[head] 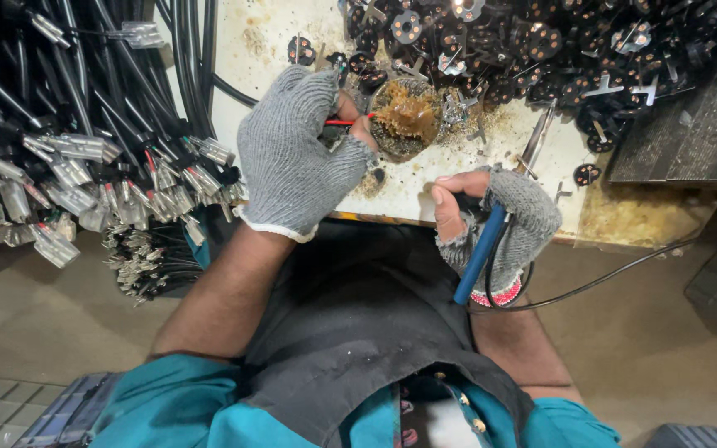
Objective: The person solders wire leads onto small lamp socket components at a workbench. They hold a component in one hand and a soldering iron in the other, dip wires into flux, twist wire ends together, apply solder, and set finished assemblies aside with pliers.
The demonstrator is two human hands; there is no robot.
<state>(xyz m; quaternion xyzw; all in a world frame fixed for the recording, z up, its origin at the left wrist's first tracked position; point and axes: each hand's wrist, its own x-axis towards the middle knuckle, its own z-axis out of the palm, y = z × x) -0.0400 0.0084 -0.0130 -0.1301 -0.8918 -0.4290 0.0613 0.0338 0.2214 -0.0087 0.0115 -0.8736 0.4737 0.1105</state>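
At the bench's left edge a heap of black cables with metal terminals is piled, well apart from the work. Just right of it, a thin red wire is pinched in the gloved left hand, its long axis lying left to right with its tip at a small pot of brown paste, touching or just beside that hand. Nearer the front edge, a blue-handled soldering iron is gripped in the closed right hand, below and right of the pot, with black round parts heaped along the far edge.
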